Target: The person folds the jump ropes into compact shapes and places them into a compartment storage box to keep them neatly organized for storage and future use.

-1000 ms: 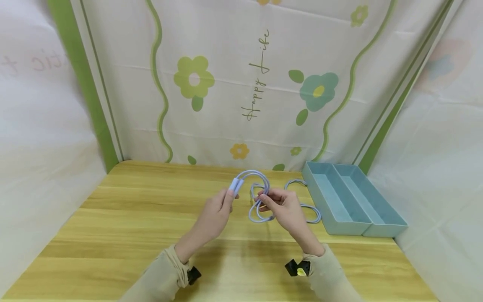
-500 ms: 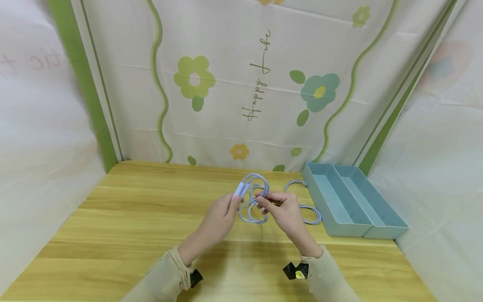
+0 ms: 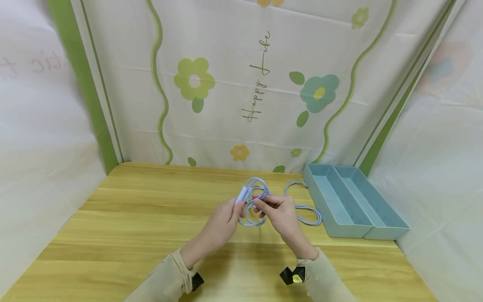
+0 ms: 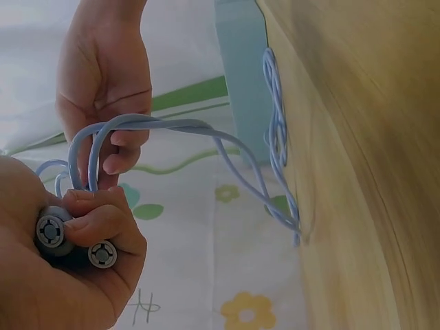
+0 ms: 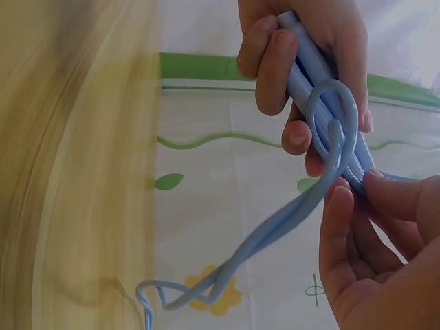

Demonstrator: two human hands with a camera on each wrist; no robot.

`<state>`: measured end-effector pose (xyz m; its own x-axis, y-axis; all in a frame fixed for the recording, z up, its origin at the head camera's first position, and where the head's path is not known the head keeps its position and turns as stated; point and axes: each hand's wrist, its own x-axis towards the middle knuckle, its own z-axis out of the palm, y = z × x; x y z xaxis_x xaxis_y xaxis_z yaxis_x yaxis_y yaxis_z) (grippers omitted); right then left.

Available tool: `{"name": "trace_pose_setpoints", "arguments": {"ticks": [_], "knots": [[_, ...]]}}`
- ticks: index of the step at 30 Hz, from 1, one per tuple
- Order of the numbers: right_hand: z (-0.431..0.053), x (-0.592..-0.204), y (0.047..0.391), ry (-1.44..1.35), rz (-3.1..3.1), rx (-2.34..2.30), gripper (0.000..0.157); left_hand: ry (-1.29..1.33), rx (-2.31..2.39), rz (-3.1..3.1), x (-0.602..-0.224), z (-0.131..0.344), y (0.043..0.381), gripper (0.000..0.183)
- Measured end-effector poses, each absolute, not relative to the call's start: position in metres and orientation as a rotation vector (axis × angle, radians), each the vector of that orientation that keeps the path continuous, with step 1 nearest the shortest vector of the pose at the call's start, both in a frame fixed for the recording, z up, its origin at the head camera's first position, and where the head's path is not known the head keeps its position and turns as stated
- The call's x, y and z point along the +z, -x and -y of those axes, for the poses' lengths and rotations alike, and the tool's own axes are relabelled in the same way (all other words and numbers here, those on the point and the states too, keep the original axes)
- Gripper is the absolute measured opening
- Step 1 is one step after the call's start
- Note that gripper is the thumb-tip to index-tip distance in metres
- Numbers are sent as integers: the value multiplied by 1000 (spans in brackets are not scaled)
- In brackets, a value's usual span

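Note:
A light blue jump rope hangs in front of me, bunched between both hands. My left hand point(image 3: 220, 222) grips its two handles point(image 5: 309, 58) side by side; their round ends point(image 4: 51, 232) poke out of the fist in the left wrist view. With thumb and fingertips, my right hand point(image 3: 283, 216) pinches the cord point(image 3: 260, 180) close to the handles. One loop of cord point(image 5: 347, 103) lies across the handles in the right wrist view. From the hands the doubled cord drops, twisted, to the table, where more of it point(image 3: 315, 214) lies in bends by the tray.
Two narrow blue-green trays point(image 3: 337, 224) stand side by side at the table's back right. The wooden table point(image 3: 132, 226) is bounded by printed cloth point(image 3: 222, 117) at the back and plain-looking cloth at both sides.
My left hand has moved right with the handles, up close to the right hand. The cord arch between the hands has become smaller. The right hand has shifted slightly left, still pinching the cord.

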<state>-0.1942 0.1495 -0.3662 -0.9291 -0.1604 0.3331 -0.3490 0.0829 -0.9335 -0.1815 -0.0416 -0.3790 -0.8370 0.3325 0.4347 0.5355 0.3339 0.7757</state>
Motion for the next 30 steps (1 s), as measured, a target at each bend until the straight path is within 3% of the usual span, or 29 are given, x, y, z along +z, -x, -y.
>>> {"name": "trace_pose_setpoints", "arguments": {"ticks": [30], "knots": [[-136,-374,190,-293,2167,2133,19,787,-1509,2598,-386,41,178,23]]}}
